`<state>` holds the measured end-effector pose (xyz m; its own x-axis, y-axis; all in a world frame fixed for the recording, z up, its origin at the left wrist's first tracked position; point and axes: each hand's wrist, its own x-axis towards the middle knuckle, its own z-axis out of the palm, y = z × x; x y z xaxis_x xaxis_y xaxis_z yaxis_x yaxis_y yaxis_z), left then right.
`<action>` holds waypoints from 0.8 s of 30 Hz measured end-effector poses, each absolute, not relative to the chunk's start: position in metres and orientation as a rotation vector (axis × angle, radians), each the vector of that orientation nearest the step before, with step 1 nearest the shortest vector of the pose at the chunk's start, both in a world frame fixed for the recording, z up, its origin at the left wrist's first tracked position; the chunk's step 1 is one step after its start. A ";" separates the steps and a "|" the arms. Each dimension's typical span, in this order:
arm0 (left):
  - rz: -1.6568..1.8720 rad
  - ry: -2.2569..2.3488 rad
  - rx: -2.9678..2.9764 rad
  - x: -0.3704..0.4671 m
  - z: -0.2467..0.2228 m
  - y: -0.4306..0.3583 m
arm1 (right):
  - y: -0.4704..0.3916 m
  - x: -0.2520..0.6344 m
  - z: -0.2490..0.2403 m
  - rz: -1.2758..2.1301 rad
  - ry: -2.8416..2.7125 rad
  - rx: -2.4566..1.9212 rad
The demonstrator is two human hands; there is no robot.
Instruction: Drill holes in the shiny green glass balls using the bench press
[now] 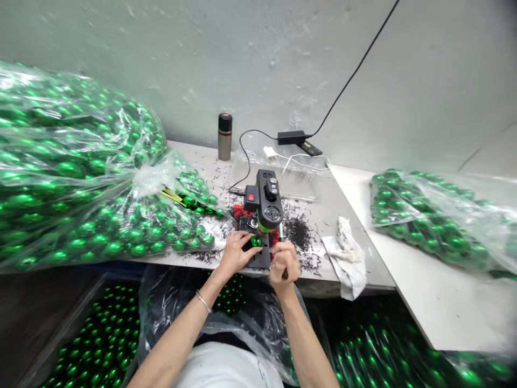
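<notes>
My left hand [237,251] pinches a shiny green ball [256,241] between thumb and fingers. The ball sits under the head of a small black bench machine [268,199], which has a red switch and round vents. My right hand [285,263] is closed in a fist around a dark handle [285,274] at the machine's right side. Most of that handle is hidden by the fingers. Below both hands lies the machine's black base plate [258,261]. Small dark slivers [298,233] are scattered on the table around the machine.
Big clear bags of green balls [72,167] cover the table's left side; another bag [428,210] lies right. A white cloth [346,257] hangs over the front edge. Behind stand a bottle [225,137] and a power adapter [291,137]. Open bags of balls [100,328] stand below.
</notes>
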<state>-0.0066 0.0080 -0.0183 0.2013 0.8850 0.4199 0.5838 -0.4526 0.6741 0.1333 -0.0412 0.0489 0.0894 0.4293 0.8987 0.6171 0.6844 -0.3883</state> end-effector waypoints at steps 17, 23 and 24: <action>1.190 1.624 2.265 -0.074 0.010 0.006 | -0.048 0.121 0.066 0.148 -1.264 -1.016; 0.783 1.886 1.989 -0.068 0.027 0.079 | -0.048 0.122 0.068 0.116 -1.291 -1.005; 0.776 1.879 1.966 -0.066 0.028 0.083 | -0.048 0.123 0.068 0.113 -1.301 -0.999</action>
<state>-0.0659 0.0828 0.0275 -0.0080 0.9859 0.1669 0.8165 -0.0899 0.5703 0.1228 -0.0479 0.0677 0.3234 0.5843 0.7443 0.4477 0.5985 -0.6643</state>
